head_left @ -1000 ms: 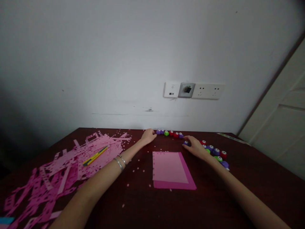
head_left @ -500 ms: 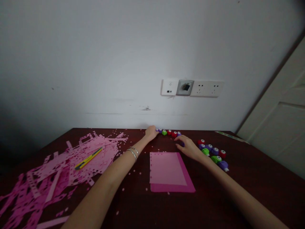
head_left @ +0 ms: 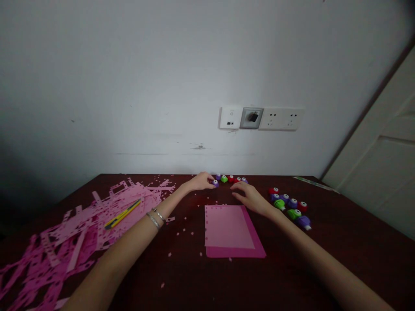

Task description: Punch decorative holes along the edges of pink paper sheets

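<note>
At the far side of the table my left hand [head_left: 201,181] pinches a small purple craft punch [head_left: 215,184] between thumb and fingers. Behind it, a row of punches runs along the wall, among them a green punch [head_left: 224,178] and a red punch [head_left: 231,178]. My right hand [head_left: 248,196] hovers near the right end of that row, fingers apart and holding nothing. Below both hands, a light pink sheet [head_left: 228,229] with small cutouts along its left and top edges lies on a darker pink sheet [head_left: 256,242].
Punched pink paper scraps [head_left: 78,224] cover the left of the table, with a yellow utility knife [head_left: 123,214] on top. More punches, such as a purple punch [head_left: 304,222], cluster at right. Tiny paper bits dot the dark table [head_left: 188,280]. A ruler-like strip [head_left: 314,184] lies far right.
My left hand has drawn a purple punch forward from the left end of the row. My right hand has shifted slightly left, its fingers looser.
</note>
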`<state>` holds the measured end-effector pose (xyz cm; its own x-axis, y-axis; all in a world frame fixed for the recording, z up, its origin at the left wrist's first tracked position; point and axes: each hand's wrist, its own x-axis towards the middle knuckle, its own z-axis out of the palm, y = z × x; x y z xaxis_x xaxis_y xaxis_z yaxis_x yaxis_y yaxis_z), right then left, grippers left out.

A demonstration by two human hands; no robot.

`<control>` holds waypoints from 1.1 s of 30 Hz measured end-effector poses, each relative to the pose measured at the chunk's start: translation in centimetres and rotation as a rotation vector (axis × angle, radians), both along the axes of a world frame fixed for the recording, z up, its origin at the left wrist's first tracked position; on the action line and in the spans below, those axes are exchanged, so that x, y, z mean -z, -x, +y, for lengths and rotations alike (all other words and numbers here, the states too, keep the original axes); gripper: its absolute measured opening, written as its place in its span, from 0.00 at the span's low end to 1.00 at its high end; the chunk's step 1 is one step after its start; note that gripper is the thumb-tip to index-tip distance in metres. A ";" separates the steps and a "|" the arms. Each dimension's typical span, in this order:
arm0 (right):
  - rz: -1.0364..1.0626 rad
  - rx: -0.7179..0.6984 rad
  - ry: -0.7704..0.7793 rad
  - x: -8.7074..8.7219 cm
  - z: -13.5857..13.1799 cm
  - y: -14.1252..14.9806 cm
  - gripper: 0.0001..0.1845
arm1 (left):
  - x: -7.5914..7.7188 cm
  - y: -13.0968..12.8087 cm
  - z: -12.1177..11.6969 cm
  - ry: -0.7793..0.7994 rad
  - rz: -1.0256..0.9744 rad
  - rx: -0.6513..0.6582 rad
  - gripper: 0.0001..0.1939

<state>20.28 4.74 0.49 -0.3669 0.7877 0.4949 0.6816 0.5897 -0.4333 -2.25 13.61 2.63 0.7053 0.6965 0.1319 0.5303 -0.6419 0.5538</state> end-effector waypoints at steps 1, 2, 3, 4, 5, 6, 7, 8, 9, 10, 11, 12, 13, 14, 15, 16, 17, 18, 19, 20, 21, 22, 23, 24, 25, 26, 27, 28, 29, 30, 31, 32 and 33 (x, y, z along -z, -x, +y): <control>-0.003 -0.011 0.011 -0.1 0.0 0.4 0.10 | -0.4 0.3 -0.6 0.026 -0.004 0.043 0.11; -0.004 -0.023 0.024 -0.2 0.0 0.8 0.10 | -0.7 0.5 -1.3 0.046 -0.007 0.081 0.11; -0.002 -0.036 0.037 -0.3 0.1 1.2 0.11 | -0.9 0.7 -2.0 0.059 -0.008 0.117 0.11; 0.002 -0.048 0.049 -0.3 0.1 1.6 0.12 | -1.1 0.8 -2.6 0.064 -0.008 0.145 0.11; 0.010 -0.061 0.062 -0.2 0.2 1.9 0.13 | -1.2 0.9 -3.1 0.062 -0.005 0.166 0.11; 0.019 -0.078 0.075 -0.1 0.3 2.2 0.14 | -1.3 0.9 -3.6 0.052 -0.002 0.175 0.11; 0.026 -0.100 0.089 0.0 0.4 2.5 0.15 | -1.2 1.0 -4.0 0.039 0.002 0.176 0.11; 0.030 -0.123 0.104 0.1 0.4 2.7 0.15 | -1.1 1.0 -4.3 0.028 0.007 0.169 0.11; 0.030 -0.146 0.117 0.1 0.5 2.9 0.16 | -0.9 1.0 -4.6 0.020 0.012 0.156 0.12; 0.028 -0.166 0.127 0.2 0.6 3.0 0.15 | -0.8 1.0 -4.7 0.018 0.012 0.139 0.12; 0.024 -0.179 0.133 0.2 0.7 3.1 0.15 | -0.5 1.0 -4.8 0.022 0.007 0.119 0.13; 0.018 -0.185 0.136 0.3 0.8 3.2 0.14 | -0.3 1.0 -4.9 0.032 -0.006 0.101 0.13; 0.009 -0.185 0.137 0.3 0.8 3.3 0.13 | -0.1 0.9 -4.9 0.046 -0.027 0.087 0.13; -0.002 -0.181 0.137 0.3 0.9 3.3 0.11 | 0.2 0.9 -5.0 0.061 -0.054 0.075 0.14; -0.020 -0.178 0.136 0.4 0.9 3.4 0.10 | 0.4 0.8 -5.0 0.076 -0.078 0.067 0.15; -0.042 -0.177 0.136 0.5 0.9 3.4 0.09 | 0.7 0.8 -4.9 0.088 -0.095 0.061 0.16; -0.064 -0.175 0.134 0.6 0.9 3.5 0.09 | 1.0 0.7 -4.9 0.097 -0.101 0.057 0.18; -0.085 -0.176 0.133 0.7 0.9 3.5 0.08 | 1.3 0.6 -4.9 0.100 -0.099 0.053 0.20; -0.100 -0.177 0.133 0.8 0.9 3.5 0.08 | 1.6 0.6 -4.8 0.099 -0.095 0.051 0.21; -0.111 -0.177 0.134 1.0 0.9 3.5 0.08 | 1.8 0.5 -4.7 0.093 -0.091 0.051 0.22; -0.115 -0.175 0.134 1.1 0.9 3.4 0.08 | 2.1 0.5 -4.7 0.085 -0.088 0.053 0.22; -0.114 -0.172 0.133 1.2 0.9 3.4 0.08 | 2.2 0.5 -4.7 0.074 -0.083 0.057 0.23; -0.114 -0.172 0.131 1.3 0.8 3.3 0.09 | 2.4 0.5 -4.7 0.056 -0.075 0.062 0.22; -0.115 -0.176 0.127 1.4 0.8 3.3 0.09 | 2.4 0.5 -4.7 0.031 -0.060 0.067 0.21; -0.116 -0.180 0.123 1.4 0.7 3.3 0.09 | 2.4 0.5 -4.7 -0.002 -0.038 0.072 0.19; -0.118 -0.187 0.118 1.4 0.7 3.3 0.09 | 2.4 0.5 -4.8 -0.043 -0.011 0.076 0.17; -0.121 -0.193 0.114 1.4 0.6 3.3 0.09 | 2.3 0.6 -4.9 -0.089 0.018 0.079 0.14; -0.123 -0.197 0.110 1.4 0.5 3.3 0.09 | 2.3 0.5 -5.0 -0.135 0.047 0.080 0.12; -0.125 -0.198 0.107 1.4 0.5 3.4 0.09 | 2.2 0.5 -5.0 -0.173 0.072 0.080 0.11; -0.128 -0.198 0.105 1.4 0.5 3.4 0.09 | 2.1 0.5 -5.1 -0.200 0.092 0.080 0.10; -0.131 -0.198 0.106 1.4 0.5 3.4 0.10 | 2.1 0.4 -5.2 -0.215 0.103 0.083 0.10; -0.136 -0.196 0.108 1.5 0.5 3.4 0.10 | 2.0 0.4 -5.2 -0.221 0.105 0.087 0.10; -0.142 -0.190 0.110 1.5 0.6 3.3 0.11 | 1.9 0.4 -5.2 -0.219 0.098 0.091 0.10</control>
<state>16.98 5.29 -1.01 -0.5734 0.7440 0.3430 0.6213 0.6678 -0.4099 -2.63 8.38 0.69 0.7804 0.5921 0.2009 0.5093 -0.7884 0.3448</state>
